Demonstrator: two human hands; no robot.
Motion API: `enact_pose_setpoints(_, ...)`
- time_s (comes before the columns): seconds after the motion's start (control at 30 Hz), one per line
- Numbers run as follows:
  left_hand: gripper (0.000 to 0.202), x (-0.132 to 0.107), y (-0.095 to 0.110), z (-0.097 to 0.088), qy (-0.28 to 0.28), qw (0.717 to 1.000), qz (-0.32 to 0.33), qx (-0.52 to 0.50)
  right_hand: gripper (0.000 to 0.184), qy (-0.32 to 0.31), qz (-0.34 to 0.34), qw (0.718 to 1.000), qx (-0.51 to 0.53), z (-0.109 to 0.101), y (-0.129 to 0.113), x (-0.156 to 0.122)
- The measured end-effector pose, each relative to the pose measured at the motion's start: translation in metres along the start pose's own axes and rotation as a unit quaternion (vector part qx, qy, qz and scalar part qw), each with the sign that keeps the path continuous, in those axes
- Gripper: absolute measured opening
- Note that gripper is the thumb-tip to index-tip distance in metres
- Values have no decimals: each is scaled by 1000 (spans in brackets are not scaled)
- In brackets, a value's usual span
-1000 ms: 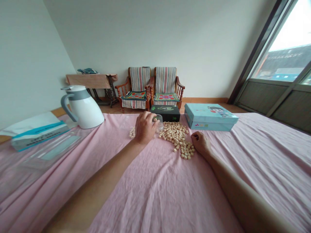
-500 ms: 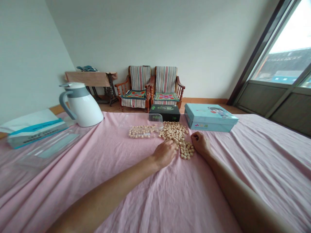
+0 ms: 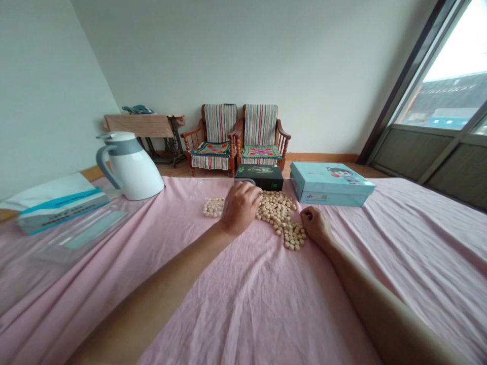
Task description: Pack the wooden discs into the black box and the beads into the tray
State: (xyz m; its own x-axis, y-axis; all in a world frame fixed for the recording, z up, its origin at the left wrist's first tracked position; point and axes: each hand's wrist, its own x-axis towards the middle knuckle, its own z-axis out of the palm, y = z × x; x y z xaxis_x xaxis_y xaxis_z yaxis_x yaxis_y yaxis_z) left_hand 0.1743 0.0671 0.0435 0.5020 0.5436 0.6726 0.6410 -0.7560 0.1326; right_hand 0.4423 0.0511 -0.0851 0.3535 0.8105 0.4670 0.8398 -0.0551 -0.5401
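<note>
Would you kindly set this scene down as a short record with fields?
Pieces: round, pale, heaped loose on the pink cloth
Left hand: at the right end of the clear plastic container; its grip is hidden
Right hand: curled beside the heap; contents unclear
Container: holds similar pieces, left of the heap
Behind heap: black box; light-blue box to its right
Left side: white-and-gray thermal jug, blue-and-white packet

The left hand (image 3: 239, 209) had left the near left edge of the pile of pale round pieces (image 3: 277, 209), where it was half a second earlier, and had come over the right part of the clear container (image 3: 205, 189), slightly farther right than a second ago. It now hid container pieces seen half a second before. A loose piece just off the pile's near left edge was gone from that spot.
</note>
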Motion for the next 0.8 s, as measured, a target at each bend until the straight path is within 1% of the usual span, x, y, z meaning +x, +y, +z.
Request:
enact_pose_setpoints(0.07, 13, -11, 11, 16, -89, 994, 37, -52, 16, 4, -10, 1000, -2, 1, -2, -1)
enact_pose_setpoints(0.13, 11, -22, 21, 34, -157, 982, 50, -90, 17, 1, -26, 1000, 10, 3, -5, -2)
enact_pose_setpoints(0.17, 9, -26, 25, 43, -181, 977, 51, -102, 18, -3, -34, 999, 20, 4, -7, -3)
enact_pose_setpoints(0.23, 7, -32, 29, 57, -209, 971, 35, -111, 19, -13, -49, 998, 39, 8, -10, -4)
enact_pose_setpoints(0.3, 10, -34, 31, 65, -217, 970, 10, -111, 20, -24, -67, 996, 61, 11, -15, -7)
enact_pose_setpoints(0.4, 14, -35, 30, 69, -215, 970, -9, -116, 19, -41, -102, 989, 96, 10, -25, -10)
enact_pose_setpoints(0.47, 13, -36, 28, 68, -209, 970, -10, -124, 18, -48, -118, 985, 113, 8, -31, -12)
enact_pose_setpoints(0.57, 12, -38, 24, 67, -197, 972, -13, -131, 17, -51, -108, 982, 145, 4, -41, -14)
enact_pose_setpoints(0.63, 15, -39, 22, 66, -192, 973, -15, -129, 18, -64, -107, 977, 174, 2, -49, -16)
enact_pose_setpoints(0.8, 28, -43, 15, 61, -196, 971, -8, -137, 24, -133, -175, 956, 196, -7, -77, -27)
